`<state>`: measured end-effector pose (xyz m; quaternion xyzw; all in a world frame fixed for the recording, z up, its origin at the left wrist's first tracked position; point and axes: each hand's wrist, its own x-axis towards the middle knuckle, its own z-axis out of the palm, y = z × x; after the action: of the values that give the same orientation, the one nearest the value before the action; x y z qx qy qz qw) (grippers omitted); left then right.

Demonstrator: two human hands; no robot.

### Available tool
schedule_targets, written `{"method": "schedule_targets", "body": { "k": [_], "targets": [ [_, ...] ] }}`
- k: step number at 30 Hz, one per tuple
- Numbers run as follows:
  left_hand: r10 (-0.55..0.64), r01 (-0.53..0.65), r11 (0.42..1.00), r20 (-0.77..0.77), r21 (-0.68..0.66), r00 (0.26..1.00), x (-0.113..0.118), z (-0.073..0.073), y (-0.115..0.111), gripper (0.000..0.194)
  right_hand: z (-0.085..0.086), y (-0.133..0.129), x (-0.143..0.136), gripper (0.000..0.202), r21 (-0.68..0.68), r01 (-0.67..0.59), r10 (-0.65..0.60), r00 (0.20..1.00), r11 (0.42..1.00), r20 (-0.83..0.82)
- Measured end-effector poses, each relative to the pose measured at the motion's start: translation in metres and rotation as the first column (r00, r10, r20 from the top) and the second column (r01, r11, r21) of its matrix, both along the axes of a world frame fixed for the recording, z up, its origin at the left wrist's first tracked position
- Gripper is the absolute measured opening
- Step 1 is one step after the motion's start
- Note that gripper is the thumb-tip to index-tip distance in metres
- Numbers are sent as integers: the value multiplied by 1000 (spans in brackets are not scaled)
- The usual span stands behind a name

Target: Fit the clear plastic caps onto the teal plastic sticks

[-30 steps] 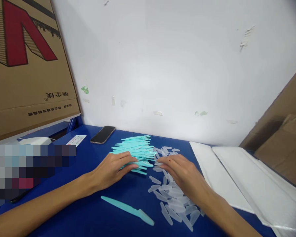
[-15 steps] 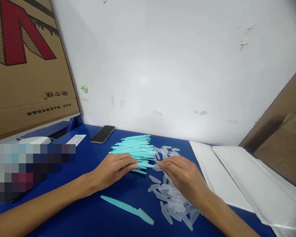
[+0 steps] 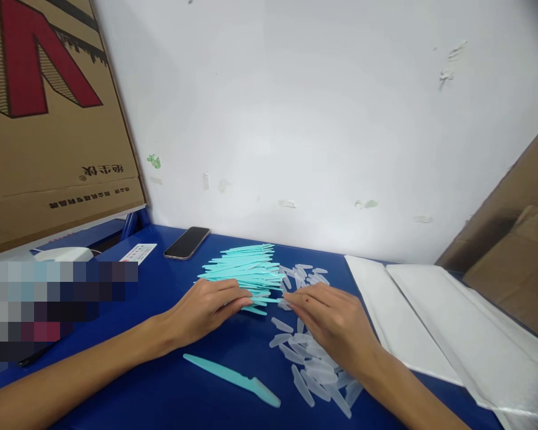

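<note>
A turquoise eyebrow razor [image 3: 272, 300] lies pinched between the thumb and fingers of my left hand [image 3: 213, 307], its end pointing right. Opposite it, the fingers of my right hand [image 3: 325, 316] are closed at that end on a translucent blade cap, mostly hidden by the fingertips. Just behind my left hand is a pile of turquoise eyebrow razors [image 3: 242, 267]. Loose translucent blade caps [image 3: 318, 364] are scattered beneath and in front of my right hand, with more caps [image 3: 301, 275] behind it. A single eyebrow razor [image 3: 228, 375] rests nearer me on the blue table [image 3: 161, 394].
A phone [image 3: 187, 243] and a printed card [image 3: 138, 254] lie at the back left. White padded sheets or envelopes [image 3: 457, 322] cover the right side. Cardboard boxes stand at left [image 3: 63, 155] and right [image 3: 520, 263]. A white wall [image 3: 273, 119] closes off the back.
My right fingertips have shifted slightly left, closing against the end of the eyebrow razor. My left hand stays almost where it was.
</note>
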<state>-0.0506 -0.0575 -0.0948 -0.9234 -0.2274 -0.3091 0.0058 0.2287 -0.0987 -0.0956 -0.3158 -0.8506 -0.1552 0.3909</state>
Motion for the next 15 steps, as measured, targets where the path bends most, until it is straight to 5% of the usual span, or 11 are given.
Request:
{"method": "schedule_targets", "body": {
  "k": [15],
  "targets": [
    [-11, 13, 999, -50, 31, 999, 8, -3, -22, 16, 1, -12, -17, 16, 76, -75, 73, 997, 994, 24]
  ]
}}
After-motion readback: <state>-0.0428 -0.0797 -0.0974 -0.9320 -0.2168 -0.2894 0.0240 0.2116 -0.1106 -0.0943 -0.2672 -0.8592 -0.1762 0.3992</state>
